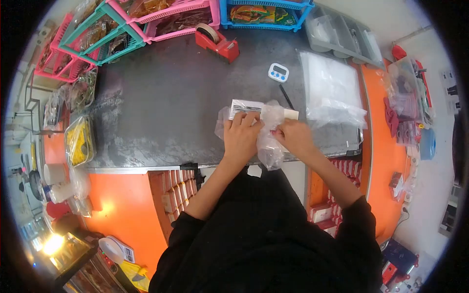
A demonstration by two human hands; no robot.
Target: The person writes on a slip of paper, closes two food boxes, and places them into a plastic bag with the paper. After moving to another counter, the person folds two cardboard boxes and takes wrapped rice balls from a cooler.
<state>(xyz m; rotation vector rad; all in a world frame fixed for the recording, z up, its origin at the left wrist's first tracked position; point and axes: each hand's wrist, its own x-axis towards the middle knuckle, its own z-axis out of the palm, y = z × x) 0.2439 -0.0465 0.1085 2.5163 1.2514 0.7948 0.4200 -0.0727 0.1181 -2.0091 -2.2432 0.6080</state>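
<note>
The fingers [239,118] of the left hand [240,139] are bent close together, pressing down on a flat packet with a white printed label [245,104]; whether they grip it or only steady it, I can't tell. The right hand [296,138] is curled in tight, thumb and forefinger narrowed on the crumpled plastic [270,153], whose clear, crinkly film bulges between the two hands and droops to the counter's near edge. A smooth cream strip [291,114] pokes out beyond the right knuckles. All this sits at the near edge of the dark, scuffed counter [161,93], right of its middle. Just past the hands lies a slim black pen [286,96], then a white, round-cornered timer [278,73]. Toward the counter's right edge is a flat, glossy stack of clear bags [333,83]. At the far edge, a chunky red tape dispenser [218,45] stands before pink [181,33] and blue baskets [266,25] of ribbed plastic.
</note>
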